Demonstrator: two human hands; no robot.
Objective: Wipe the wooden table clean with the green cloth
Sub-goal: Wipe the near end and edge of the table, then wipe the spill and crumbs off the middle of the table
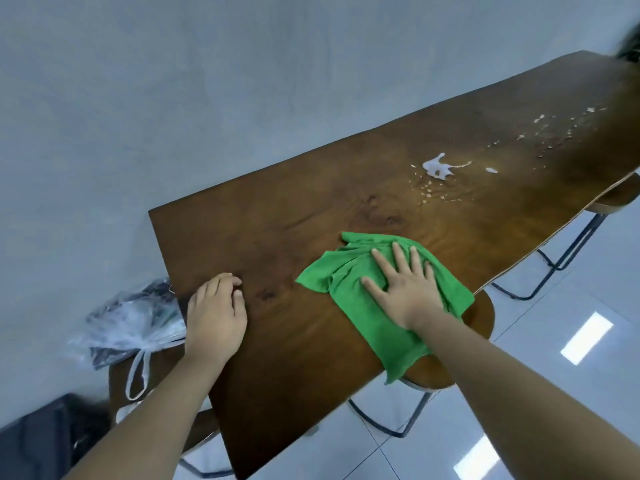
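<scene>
A long dark wooden table (311,216) runs from the near left to the far right. The green cloth (349,292) lies spread on its near right part, one corner hanging over the edge. My right hand (405,289) presses flat on the cloth with fingers spread. My left hand (214,313) rests on the bare wood near the left edge, fingers curled and holding nothing. A white spill (437,167) lies further along the table, beyond the cloth, and small white drops (554,129) are scattered toward the far end.
A clear plastic bag (131,320) with dark contents sits on a stool at the table's left end. Wooden stools with black metal legs (478,317) (620,195) stand under the right edge. A grey wall runs along the far side; the floor is glossy white tile.
</scene>
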